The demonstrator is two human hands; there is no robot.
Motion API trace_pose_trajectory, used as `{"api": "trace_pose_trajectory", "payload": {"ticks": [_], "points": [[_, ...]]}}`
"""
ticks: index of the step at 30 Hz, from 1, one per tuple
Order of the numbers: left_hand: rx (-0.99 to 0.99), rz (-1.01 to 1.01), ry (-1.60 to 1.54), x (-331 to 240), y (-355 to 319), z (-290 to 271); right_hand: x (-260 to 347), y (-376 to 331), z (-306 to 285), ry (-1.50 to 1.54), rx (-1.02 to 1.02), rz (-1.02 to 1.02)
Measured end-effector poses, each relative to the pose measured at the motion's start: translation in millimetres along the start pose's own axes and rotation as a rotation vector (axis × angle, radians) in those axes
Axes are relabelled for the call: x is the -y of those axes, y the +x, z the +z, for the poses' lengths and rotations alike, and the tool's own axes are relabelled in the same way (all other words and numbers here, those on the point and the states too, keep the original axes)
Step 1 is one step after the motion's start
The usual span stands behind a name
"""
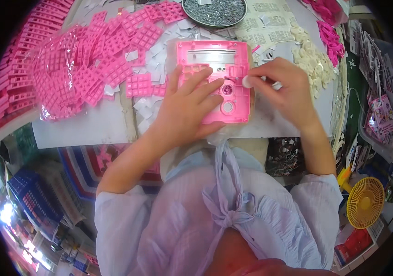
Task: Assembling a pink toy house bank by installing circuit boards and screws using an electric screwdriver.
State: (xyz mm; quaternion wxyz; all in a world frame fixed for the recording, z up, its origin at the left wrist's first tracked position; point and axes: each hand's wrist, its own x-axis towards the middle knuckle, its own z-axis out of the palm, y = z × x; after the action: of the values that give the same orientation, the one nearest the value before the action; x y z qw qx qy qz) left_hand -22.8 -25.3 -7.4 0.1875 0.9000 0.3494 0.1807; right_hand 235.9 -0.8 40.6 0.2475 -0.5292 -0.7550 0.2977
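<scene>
workspace: a pale tabletop (pixel 83 131) runs across the upper half of the frame; a yellow fan (pixel 365 202) stands at lower right.

item at centre: pink casing (pixel 241 103), lying flat near the tabletop's front edge, its ribbed and holed face up. probably set there because it is within easy reach of both hands.

left hand (pixel 182 108): fingers spread wide, laid over the left and middle of the casing. the likely reason is to steady it against sideways push.

right hand (pixel 288 87): thumb and forefinger drawn narrow, pinching a small pale disc (pixel 247 82) at the casing's right edge. a fingertip hold seems apt for so small a piece; whether the disc touches the casing, cannot tell.

supplies: pink grid pieces (pixel 113 60) heaped at upper left, some inside a clear bag (pixel 56 85), perhaps to contain the bulk. white slips (pixel 143 110) lie between heap and casing. round pan (pixel 214 26) of small metal parts at top centre; its rim presumably stops them scattering. cream pieces (pixel 313 64) in a loose pile at upper right, on the right hand's side, plausibly for short reaches.
</scene>
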Motion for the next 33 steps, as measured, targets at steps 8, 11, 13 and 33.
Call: {"api": "trace_pose_trajectory", "payload": {"ticks": [8, 11, 13, 33], "points": [[0.001, 0.005, 0.002, 0.7, -0.2, 2.4, 5.6, 7.2, 47.5, -0.359, -0.09, -0.322], [-0.011, 0.009, -0.001, 2.7, -0.5, 4.8, 9.3, 6.5, 49.2, -0.416, -0.071, -0.286], [-0.013, 0.014, -0.003, 2.9, -0.9, 5.5, 12.1, 1.4, 54.0, -0.476, -0.09, -0.242], [-0.032, -0.152, 0.451, 102.7, 177.0, -7.5, 5.7, -8.9, 60.7, -0.326, -0.213, -0.123]]}}
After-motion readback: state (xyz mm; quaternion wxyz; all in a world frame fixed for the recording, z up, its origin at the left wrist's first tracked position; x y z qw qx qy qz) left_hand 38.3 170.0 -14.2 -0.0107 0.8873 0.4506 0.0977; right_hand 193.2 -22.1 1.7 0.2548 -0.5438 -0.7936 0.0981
